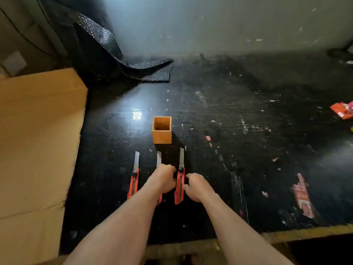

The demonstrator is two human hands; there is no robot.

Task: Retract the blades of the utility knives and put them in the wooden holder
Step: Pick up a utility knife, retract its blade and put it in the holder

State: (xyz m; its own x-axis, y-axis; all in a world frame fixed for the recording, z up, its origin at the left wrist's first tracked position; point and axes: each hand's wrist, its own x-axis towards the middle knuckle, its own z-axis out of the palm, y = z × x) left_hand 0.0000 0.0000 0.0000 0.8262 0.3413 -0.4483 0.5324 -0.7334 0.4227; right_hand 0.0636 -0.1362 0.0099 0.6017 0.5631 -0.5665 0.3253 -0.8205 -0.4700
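Your left hand [163, 178] and right hand [196, 186] curl loosely against the right knife [180, 185], lower centre, bracing it; neither clearly grips. Blade out, wooden holder [162, 130] empty.

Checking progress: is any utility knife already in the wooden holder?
No, the wooden holder looks empty; all three knives lie on the table.

Three utility knives lie side by side on the black table, red-orange bodies toward the near edge, bare steel blades all extended and pointing far. The left knife [134, 176] lies alone. The middle knife [159, 159] is mostly hidden; only its blade and a sliver of body show. The right knife [180, 180] has a black slider knob. The wooden holder [162, 137], a square open-topped box, stands upright and empty just beyond the blade tips.
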